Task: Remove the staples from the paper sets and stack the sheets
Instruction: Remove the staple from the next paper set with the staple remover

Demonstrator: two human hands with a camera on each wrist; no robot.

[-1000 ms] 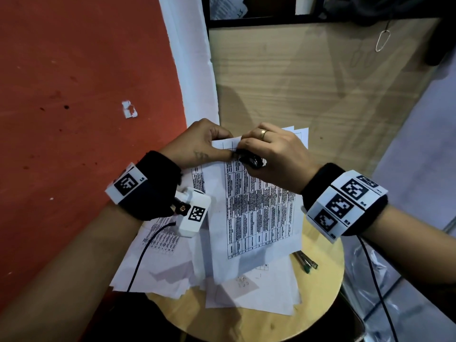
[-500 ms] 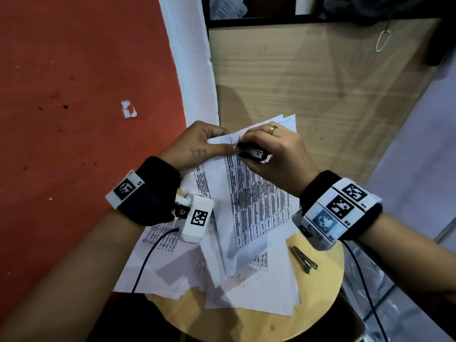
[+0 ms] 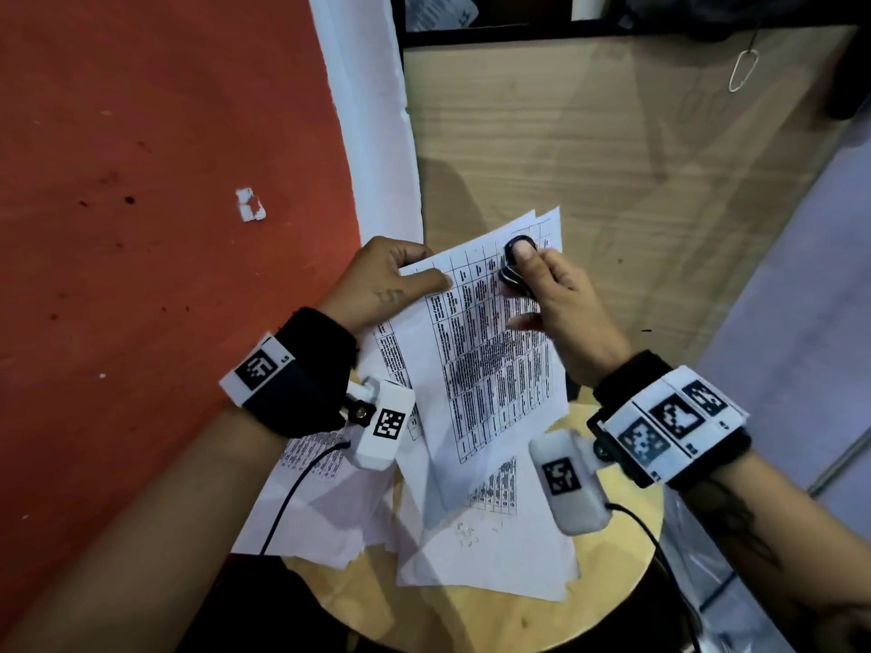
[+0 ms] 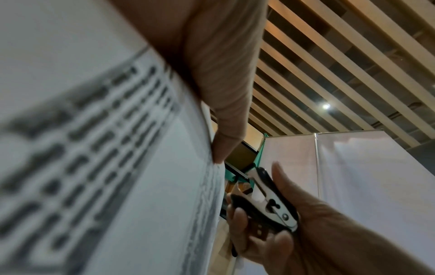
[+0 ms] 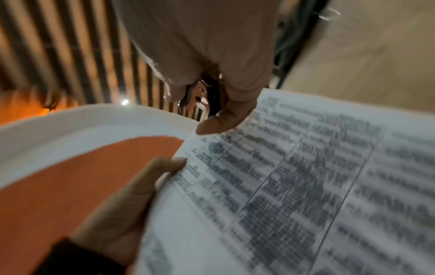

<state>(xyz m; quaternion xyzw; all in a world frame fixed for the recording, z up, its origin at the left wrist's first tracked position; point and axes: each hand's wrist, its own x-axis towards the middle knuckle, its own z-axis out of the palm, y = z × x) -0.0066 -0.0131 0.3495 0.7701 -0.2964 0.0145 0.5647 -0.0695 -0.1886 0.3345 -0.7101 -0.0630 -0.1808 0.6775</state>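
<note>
In the head view, a stapled set of printed sheets (image 3: 490, 365) is held tilted above a round wooden stool (image 3: 617, 577). My left hand (image 3: 417, 273) pinches its top left corner, thumb on the front. My right hand (image 3: 530, 271) grips a black staple remover (image 3: 516, 263) over the top right part of the set, thumb on its upper handle. The left wrist view shows the remover (image 4: 270, 201) clear of the paper's edge (image 4: 209, 186). In the right wrist view, the left thumb (image 5: 169, 165) lies on the printed page (image 5: 306, 186). No staple is visible in the set.
Loose white sheets (image 3: 495, 558) lie spread over the stool, with several pulled staples (image 3: 471, 534) on one. A red wall (image 3: 141, 228) stands at the left and a wooden panel (image 3: 612, 157) behind. A wire hook (image 3: 742, 70) hangs on the panel.
My right hand has drawn the staple remover away from the left-hand corner and carried it right and up. The paper set has risen and tilted, still pinched by my left hand.
</note>
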